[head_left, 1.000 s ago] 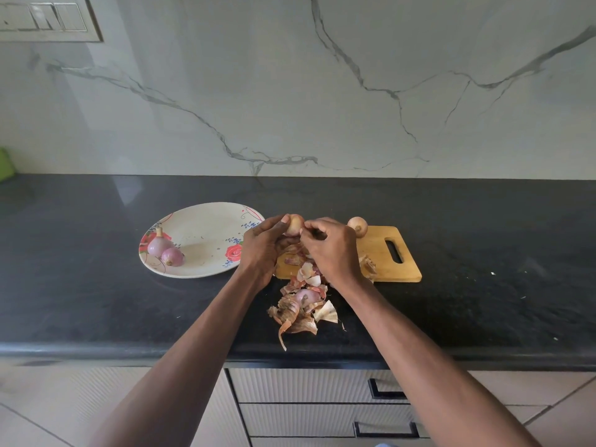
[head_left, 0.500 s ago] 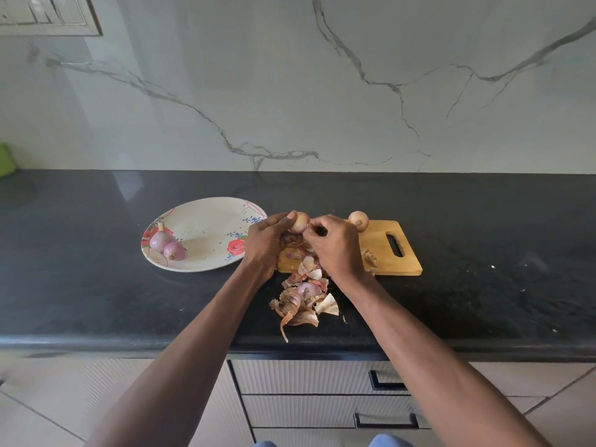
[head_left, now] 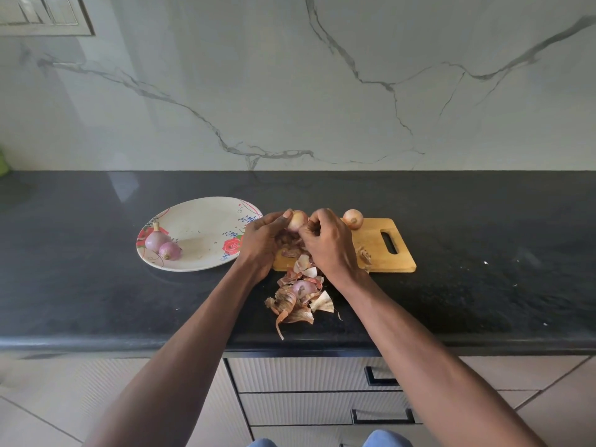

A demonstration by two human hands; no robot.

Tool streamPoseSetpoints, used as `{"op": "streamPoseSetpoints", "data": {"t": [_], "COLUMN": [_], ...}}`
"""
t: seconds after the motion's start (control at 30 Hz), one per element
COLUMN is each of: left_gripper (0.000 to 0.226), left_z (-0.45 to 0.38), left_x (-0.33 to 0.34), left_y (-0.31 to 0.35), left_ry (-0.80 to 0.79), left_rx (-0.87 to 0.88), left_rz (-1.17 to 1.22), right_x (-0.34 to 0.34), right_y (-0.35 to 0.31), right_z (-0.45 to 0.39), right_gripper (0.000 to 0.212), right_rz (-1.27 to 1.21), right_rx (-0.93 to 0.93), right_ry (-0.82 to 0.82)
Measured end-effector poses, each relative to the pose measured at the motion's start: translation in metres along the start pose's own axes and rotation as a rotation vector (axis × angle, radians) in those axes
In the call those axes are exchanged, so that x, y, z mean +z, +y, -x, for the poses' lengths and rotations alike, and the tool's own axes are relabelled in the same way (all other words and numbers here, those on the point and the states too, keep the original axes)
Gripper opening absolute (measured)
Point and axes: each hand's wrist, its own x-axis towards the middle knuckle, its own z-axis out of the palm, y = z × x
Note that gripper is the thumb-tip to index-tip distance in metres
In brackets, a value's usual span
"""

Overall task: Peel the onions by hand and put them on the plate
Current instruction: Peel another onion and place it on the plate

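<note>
Cutting board's [head_left: 380, 250] left end, hidden beneath both hands and peels [head_left: 298, 298]

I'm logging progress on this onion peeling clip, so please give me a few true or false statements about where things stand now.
1. Two peeled onions lie on the plate. True.
2. The left hand holds the onion being peeled. True.
3. The cutting board holds no onion. False: an unpeeled onion sits at its far edge.
4. The loose skins are piled on the plate. False: they lie on the counter and the board's near edge.
5. The right hand rests flat on the counter. False: its fingers pinch at the held onion.
</note>
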Motion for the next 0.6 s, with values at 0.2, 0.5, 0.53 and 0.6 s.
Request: {"op": "streamPoseSetpoints", "data": {"t": [0.2,0.5,0.53,0.6], "left_gripper": [0.016,0.032,0.033,0.034], "left_z": [0.0,-0.003,-0.003,-0.003], "left_x": [-0.001,-0.006,-0.006,-0.006], "left_y": [0.006,0.004,0.004,0.004], "left_ry": [0.025,-0.002,0.0,-0.001], "left_rx": [-0.006,-0.034,-0.034,-0.034], "left_rz": [0.062,0.138,0.155,0.18], "right_x": [-0.003,-0.007,-0.007,-0.007], "right_y": [-0.003,-0.01,-0.01,-0.01], "right_z": [-0.005,-0.006,-0.006,-0.006], "right_gripper": [0.011,0.021,0.018,0.014], "right_rz": [-0.139,-0.263,-0.259,-0.246], "right_rx": [0.219,0.145,0.145,0.151], "right_ry": [0.047,-0.021,-0.027,-0.033]}}
